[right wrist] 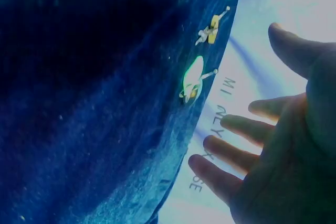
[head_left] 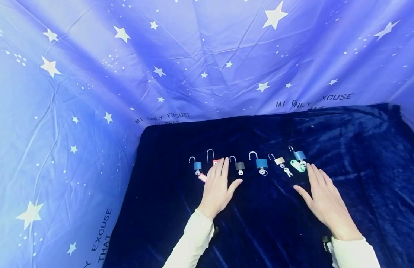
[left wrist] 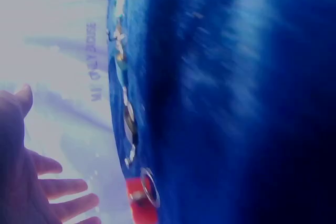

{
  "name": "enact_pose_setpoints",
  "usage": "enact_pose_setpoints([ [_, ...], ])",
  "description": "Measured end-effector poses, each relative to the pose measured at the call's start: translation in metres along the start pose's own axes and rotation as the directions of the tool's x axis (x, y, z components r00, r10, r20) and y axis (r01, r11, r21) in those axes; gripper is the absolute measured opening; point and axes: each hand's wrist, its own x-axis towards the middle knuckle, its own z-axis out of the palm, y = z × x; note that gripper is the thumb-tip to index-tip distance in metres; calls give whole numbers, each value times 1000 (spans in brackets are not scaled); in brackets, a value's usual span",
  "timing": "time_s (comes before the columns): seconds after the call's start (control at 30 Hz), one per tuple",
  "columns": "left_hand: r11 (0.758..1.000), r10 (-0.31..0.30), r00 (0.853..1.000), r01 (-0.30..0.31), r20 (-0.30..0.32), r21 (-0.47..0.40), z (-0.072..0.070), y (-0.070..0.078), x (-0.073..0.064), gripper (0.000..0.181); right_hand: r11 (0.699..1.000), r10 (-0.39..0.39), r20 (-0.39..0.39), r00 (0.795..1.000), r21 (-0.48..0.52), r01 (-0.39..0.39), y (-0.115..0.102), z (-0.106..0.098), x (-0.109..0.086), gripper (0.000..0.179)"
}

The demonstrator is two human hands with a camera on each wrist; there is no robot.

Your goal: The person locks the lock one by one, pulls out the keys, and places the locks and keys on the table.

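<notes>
Several padlocks with raised shackles and keys in them lie in a row on dark blue cloth (head_left: 260, 216). My left hand (head_left: 217, 190), fingers straight and thumb spread, hovers over the red padlock (head_left: 216, 162) and partly hides it. To its left is a small blue padlock (head_left: 197, 165); to its right, a black padlock (head_left: 239, 165). My right hand (head_left: 327, 201) is held out flat, fingertips close to the rightmost blue padlock (head_left: 299, 155) and its green key tag (head_left: 297, 166). Both wrist views show palms with nothing held.
Between the hands lie a larger blue padlock (head_left: 261, 163) and a brass padlock (head_left: 279, 160) with spare keys. A pink-edged key tag (head_left: 202, 177) lies beside the left hand. A star-printed purple curtain (head_left: 207, 56) hangs behind the cloth's far edge and along the left side.
</notes>
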Motion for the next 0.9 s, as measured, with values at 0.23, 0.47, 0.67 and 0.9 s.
enact_pose_setpoints([
  [0.23,996,56,998,-53,36,-74,7,20,20,76,999,15,-14,1000,44,-15,11,-7,2,76],
  [0.47,991,100,991,-91,93,-103,16,34,35,72,994,55,11,998,93,-56,20,-13,9,73],
  [0.67,983,136,984,-120,112,-142,24,49,50,67,989,113,53,992,92,-117,22,-12,17,71],
  [0.9,975,174,968,-145,178,-167,33,71,66,64,988,118,70,991,92,-124,21,-8,27,66],
])
